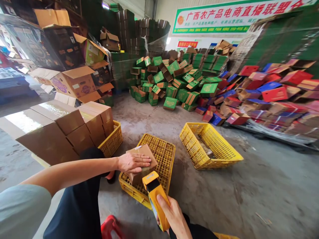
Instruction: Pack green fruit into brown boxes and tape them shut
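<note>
In the head view, a small cardboard box (141, 152) sits on an upturned yellow plastic crate (163, 149). My left hand (133, 162) lies flat across the top of this box, fingers stretched out. Close in front of the box, my right hand (171, 212) grips a yellow handheld scanner (159, 196) with a black window near its top end. The scanner's head points toward the box's near side. My right fingers are partly hidden behind its body.
Several closed cardboard boxes (47, 132) stand at the left, beside a yellow crate edge (112, 142). An upright yellow crate (211, 146) holds some debris at right. Green cartons (171, 83) and red and blue cartons (274, 93) lie heaped behind. A red plastic object (109, 227) is near my feet.
</note>
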Motion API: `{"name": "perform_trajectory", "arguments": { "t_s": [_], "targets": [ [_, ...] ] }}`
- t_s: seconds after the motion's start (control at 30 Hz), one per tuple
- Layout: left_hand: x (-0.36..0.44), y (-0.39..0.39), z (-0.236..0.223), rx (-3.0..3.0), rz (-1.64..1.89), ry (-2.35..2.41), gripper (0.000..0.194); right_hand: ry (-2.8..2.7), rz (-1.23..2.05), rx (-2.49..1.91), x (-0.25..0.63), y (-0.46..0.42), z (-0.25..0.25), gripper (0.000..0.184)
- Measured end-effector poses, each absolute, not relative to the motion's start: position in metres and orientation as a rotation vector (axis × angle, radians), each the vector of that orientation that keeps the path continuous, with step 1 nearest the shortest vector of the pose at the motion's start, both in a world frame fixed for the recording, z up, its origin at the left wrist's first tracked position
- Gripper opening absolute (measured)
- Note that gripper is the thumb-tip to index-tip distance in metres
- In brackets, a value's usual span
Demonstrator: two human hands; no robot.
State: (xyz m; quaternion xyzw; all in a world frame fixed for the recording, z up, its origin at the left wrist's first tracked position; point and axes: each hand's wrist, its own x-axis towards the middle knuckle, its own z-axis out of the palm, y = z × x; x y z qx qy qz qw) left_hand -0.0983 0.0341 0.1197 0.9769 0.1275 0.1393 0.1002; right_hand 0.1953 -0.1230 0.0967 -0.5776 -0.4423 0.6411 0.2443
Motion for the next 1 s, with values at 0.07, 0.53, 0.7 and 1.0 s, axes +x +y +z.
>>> {"name": "perform_trajectory", "arguments": {
  "t_s": [0.07, 0.53, 0.7, 1.0],
  "targets": [
    [-0.102, 0.038, 0.120, 2.871, 0.413, 0.392, 0.057, -1.210, 1.721, -1.573, 0.200, -0.130, 0.094, 0.076],
    [-0.098, 0.017, 0.125, 2.934, 0.290, 0.287, 0.076, -1.211, 1.639, -1.633, 0.196, -0.136, 0.086, 0.076],
    [-0.100, 0.026, 0.116, 2.916, 0.333, 0.302, 0.077, -1.225, 1.702, -1.599, 0.195, -0.132, 0.084, 0.077],
    [-0.104, 0.035, 0.112, 2.934, 0.340, 0.271, 0.073, -1.128, 1.823, -1.560, 0.213, -0.147, 0.074, 0.072]
  ]
}}
